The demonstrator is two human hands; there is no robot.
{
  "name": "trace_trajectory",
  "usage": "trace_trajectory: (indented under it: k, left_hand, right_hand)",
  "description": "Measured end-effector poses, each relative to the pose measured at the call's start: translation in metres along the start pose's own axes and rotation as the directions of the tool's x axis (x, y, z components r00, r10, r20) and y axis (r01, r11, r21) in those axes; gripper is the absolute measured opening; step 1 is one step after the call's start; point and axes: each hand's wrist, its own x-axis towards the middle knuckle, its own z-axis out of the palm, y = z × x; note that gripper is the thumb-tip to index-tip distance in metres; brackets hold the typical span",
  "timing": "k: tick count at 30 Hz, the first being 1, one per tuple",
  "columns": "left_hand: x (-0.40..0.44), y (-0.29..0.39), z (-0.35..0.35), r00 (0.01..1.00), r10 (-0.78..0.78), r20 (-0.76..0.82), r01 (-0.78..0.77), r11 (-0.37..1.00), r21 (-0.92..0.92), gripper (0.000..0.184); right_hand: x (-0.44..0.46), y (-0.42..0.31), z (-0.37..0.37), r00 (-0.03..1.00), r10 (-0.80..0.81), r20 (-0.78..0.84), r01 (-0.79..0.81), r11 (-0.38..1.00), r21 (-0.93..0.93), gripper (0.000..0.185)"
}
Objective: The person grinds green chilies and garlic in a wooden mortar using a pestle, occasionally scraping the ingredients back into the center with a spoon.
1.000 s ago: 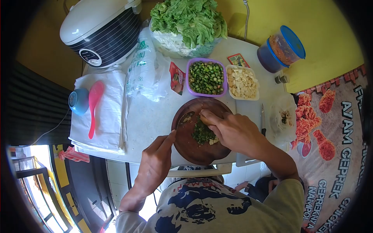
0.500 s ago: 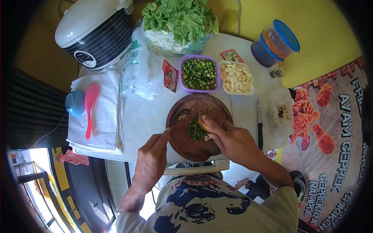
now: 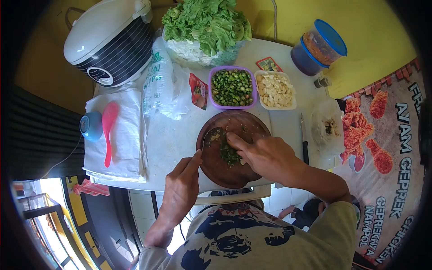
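Note:
A round brown wooden mortar (image 3: 209,173) sits at the table's front edge, with crushed green chilies (image 3: 230,156) and pale bits inside. My left hand (image 3: 181,182) is closed on the thin handle of a metal spoon (image 3: 204,140), whose bowl end rests inside the mortar's left side, carrying some bits. Over the mortar's right half, my right hand (image 3: 265,155) is wrapped round a wooden pestle, now almost wholly covered by the fingers. Just behind the mortar stand a purple tub of cut green chilies (image 3: 231,87) and a white tub of peeled garlic (image 3: 275,90).
A knife (image 3: 304,139) and a clear plastic bag (image 3: 326,130) lie at right. Leafy lettuce (image 3: 207,22) fills a container at the back. A rice cooker (image 3: 110,45), plastic cups (image 3: 157,85), a pink rice paddle (image 3: 108,130) and a blue bowl (image 3: 91,126) occupy the left. Lidded tubs (image 3: 319,47) stand back right.
My right hand has turned and moved slightly left and up over the mortar, covering the pestle that showed before. The spoon stays in my left hand. The whole view has shifted a little.

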Motion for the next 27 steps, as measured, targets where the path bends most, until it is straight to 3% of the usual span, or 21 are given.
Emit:
trace_trajectory:
  k: [2, 6, 8, 9, 11, 13, 15, 18, 23, 25, 26, 27]
  left_hand:
    - [-0.002, 0.003, 0.001, 0.997, -0.049, -0.054, 0.051, 0.998, 0.031, 0.038]
    - [0.002, 0.006, 0.005, 0.996, -0.037, -0.076, 0.038, 0.999, 0.013, 0.037]
    - [0.005, 0.003, 0.009, 0.994, -0.088, -0.062, 0.087, 0.996, -0.019, 0.038]
    - [0.007, 0.001, 0.013, 0.993, -0.087, -0.077, 0.085, 0.996, -0.025, 0.038]
    - [0.006, -0.003, 0.022, 0.994, 0.0, -0.113, -0.006, 0.999, -0.05, 0.038]
    - [0.006, 0.008, 0.032, 0.994, 0.021, -0.11, -0.029, 0.997, -0.066, 0.034]
    - [0.005, 0.017, 0.032, 0.993, 0.042, -0.113, -0.051, 0.996, -0.076, 0.031]
    - [-0.005, 0.033, 0.016, 0.997, 0.042, -0.072, -0.05, 0.993, -0.107, 0.03]
    - [-0.025, 0.026, -0.004, 0.985, -0.139, -0.106, 0.141, 0.99, 0.006, 0.029]
    - [-0.026, 0.02, 0.003, 0.988, -0.122, -0.091, 0.124, 0.992, 0.015, 0.028]
    - [-0.024, 0.019, 0.007, 0.995, -0.079, -0.065, 0.079, 0.997, -0.004, 0.032]
    - [-0.023, 0.021, 0.01, 0.998, -0.037, -0.04, 0.036, 0.999, -0.027, 0.036]
  right_hand:
    - [-0.006, 0.004, -0.004, 0.998, 0.026, 0.055, -0.028, 0.999, 0.026, 0.045]
    - [0.003, 0.014, -0.005, 0.997, 0.019, 0.081, -0.024, 0.998, 0.063, 0.049]
    - [-0.002, 0.044, 0.004, 0.996, -0.021, -0.089, 0.059, 0.891, 0.451, 0.052]
    - [-0.007, 0.05, 0.003, 0.996, -0.031, -0.089, 0.067, 0.896, 0.438, 0.052]
    - [-0.02, 0.059, 0.003, 0.958, 0.248, 0.141, -0.255, 0.52, 0.815, 0.053]
    - [-0.029, 0.062, -0.001, 0.945, 0.239, 0.223, -0.311, 0.445, 0.84, 0.057]
    - [-0.037, 0.056, -0.002, 0.894, 0.288, 0.343, -0.419, 0.269, 0.867, 0.057]
    - [-0.054, 0.048, 0.002, 0.902, 0.336, 0.273, -0.36, 0.235, 0.903, 0.057]
    - [-0.064, 0.029, 0.017, 0.874, 0.375, 0.309, -0.422, 0.267, 0.867, 0.057]
    - [-0.055, 0.018, 0.026, 0.898, 0.369, 0.242, -0.357, 0.287, 0.889, 0.057]
    - [-0.05, 0.017, 0.028, 0.885, 0.369, 0.286, -0.371, 0.186, 0.91, 0.057]
    - [-0.049, 0.015, 0.033, 0.882, 0.373, 0.289, -0.374, 0.179, 0.91, 0.057]
